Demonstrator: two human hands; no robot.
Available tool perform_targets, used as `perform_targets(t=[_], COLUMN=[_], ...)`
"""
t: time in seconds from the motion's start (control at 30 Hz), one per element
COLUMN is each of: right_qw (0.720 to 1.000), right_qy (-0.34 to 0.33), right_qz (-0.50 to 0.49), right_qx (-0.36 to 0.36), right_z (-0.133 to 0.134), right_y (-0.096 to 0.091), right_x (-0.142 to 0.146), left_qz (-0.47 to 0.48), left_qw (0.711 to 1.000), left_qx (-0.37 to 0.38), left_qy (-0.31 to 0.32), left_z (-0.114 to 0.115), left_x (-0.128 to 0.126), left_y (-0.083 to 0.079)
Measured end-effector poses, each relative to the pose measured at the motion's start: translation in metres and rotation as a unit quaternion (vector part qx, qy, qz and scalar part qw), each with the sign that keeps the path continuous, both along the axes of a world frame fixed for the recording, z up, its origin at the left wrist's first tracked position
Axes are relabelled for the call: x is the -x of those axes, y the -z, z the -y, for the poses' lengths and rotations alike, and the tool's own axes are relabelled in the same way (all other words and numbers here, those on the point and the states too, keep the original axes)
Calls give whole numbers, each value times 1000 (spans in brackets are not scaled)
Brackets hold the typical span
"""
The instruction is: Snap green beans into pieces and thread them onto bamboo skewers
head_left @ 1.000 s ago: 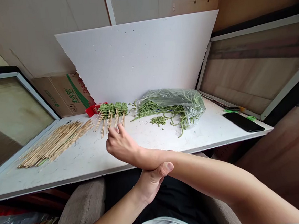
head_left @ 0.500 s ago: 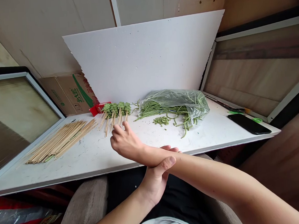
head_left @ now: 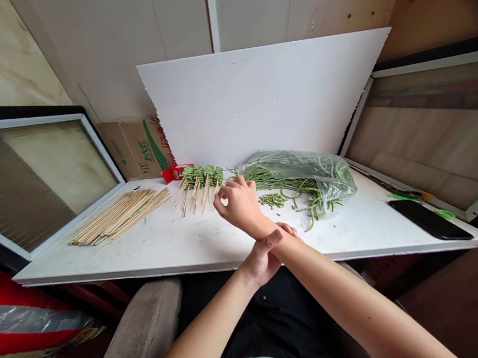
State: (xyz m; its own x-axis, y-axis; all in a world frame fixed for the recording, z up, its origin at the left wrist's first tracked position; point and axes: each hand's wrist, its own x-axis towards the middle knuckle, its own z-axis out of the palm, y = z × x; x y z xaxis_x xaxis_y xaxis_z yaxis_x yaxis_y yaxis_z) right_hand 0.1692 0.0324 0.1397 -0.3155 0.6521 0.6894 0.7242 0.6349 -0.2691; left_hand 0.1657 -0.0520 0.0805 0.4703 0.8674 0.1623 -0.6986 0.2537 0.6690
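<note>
Swung the right hand (head_left: 241, 201) across to the right, away from the front of the skewered beans (head_left: 201, 176), and tipped it up more steeply at the wrist (head_left: 264, 226)! Kept the left hand (head_left: 264, 262) wrapped around that wrist, thumb on top, fingertips peeking out on the far side. Curled the right fingers into a loose fist, with a small ring-shaped gap by the thumb; could not see into the palm. Held both hands over the near side of the white table (head_left: 186, 249), with the skewered beans beyond and to the left, green pieces bunched at the far ends, just beside a red box (head_left: 172, 175). Had a little pile of cut beans (head_left: 271, 200) just right of the right hand, and behind it a clear plastic bag (head_left: 291, 163) of long beans (head_left: 259, 176), some trailing out. Spotted loose sticks (head_left: 120, 216) spread on the left, a black phone (head_left: 428, 219) far right, and a white board (head_left: 265, 94) standing behind.
</note>
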Motion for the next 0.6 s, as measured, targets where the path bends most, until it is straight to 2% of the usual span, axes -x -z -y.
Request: perform_targets(t=[0.2, 0.27, 0.4, 0.6], right_qw=[990, 987, 986, 979], right_qy=[-63, -81, -72, -105], right_qz=[-70, -67, -51, -46], right_qx=[104, 123, 142, 169], right_z=[0, 0, -2, 2], right_y=[4, 8, 17, 29], right_x=[5, 3, -2, -1], left_qz=[-37, -56, -90, -57], left_qw=[994, 994, 993, 989], left_qx=[-22, -24, -42, -52], left_qy=[97, 95, 64, 123], left_z=[-17, -20, -22, -18], left_x=[4, 5, 5, 5], left_y=[14, 18, 24, 28])
